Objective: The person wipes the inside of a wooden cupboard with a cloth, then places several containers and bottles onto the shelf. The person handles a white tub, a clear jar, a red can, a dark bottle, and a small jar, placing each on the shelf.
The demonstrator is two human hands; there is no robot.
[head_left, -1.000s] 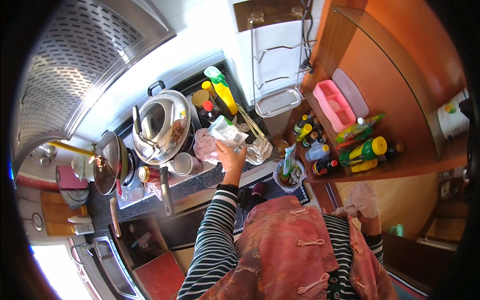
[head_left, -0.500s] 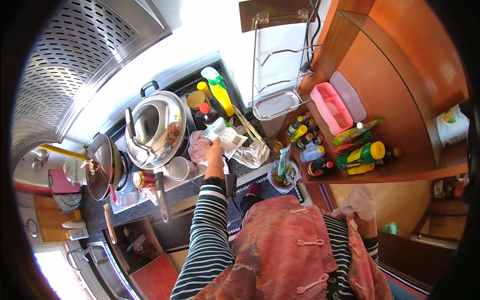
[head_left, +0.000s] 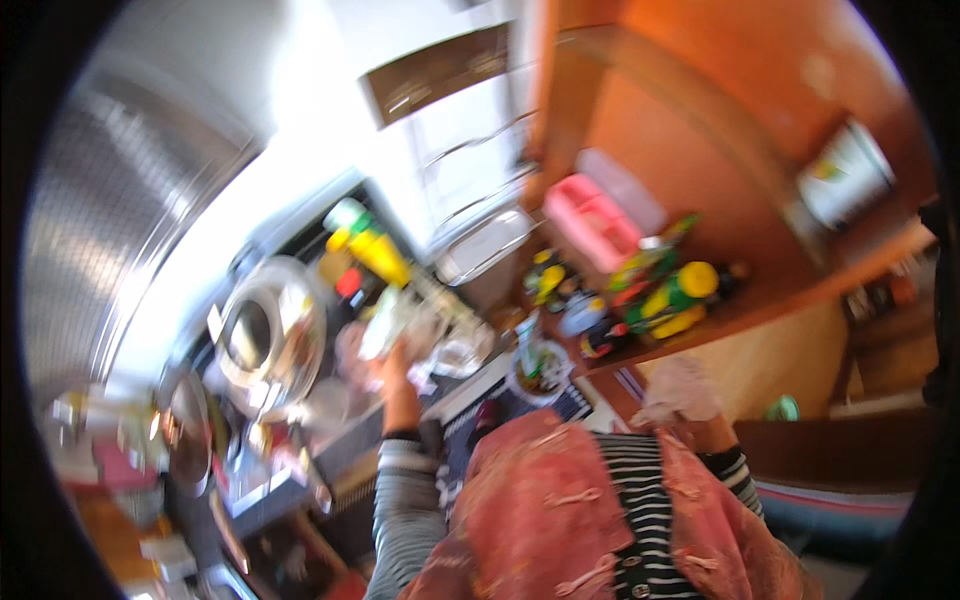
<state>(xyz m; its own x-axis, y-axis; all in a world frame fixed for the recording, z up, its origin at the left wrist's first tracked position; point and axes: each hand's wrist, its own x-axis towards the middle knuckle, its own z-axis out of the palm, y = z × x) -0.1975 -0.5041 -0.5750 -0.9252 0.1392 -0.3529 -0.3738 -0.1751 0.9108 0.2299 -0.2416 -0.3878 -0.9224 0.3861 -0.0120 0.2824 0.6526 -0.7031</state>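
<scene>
The picture is blurred by motion. My left hand (head_left: 398, 372) is raised over the stove side, shut on a crinkly white packet (head_left: 388, 322). Just left of it stands a large steel pot (head_left: 268, 338). A yellow bottle with a green cap (head_left: 368, 245) stands behind the packet. My right hand (head_left: 682, 392) is low at the right, closed on a pale cloth at the edge of a wooden shelf (head_left: 760, 300). My striped sleeves and a red patterned apron fill the lower middle.
A pink box (head_left: 590, 218) and several yellow and green bottles (head_left: 672, 290) sit on the wooden shelf. A small bowl (head_left: 540, 372) stands near the shelf's front. A wire dish rack (head_left: 482, 240) hangs at the back. A steel hood (head_left: 90, 240) curves over the left.
The view has swung and blurred. My left hand with the packet stays lifted near the pot, a little higher. My right hand remains by the shelf edge.
</scene>
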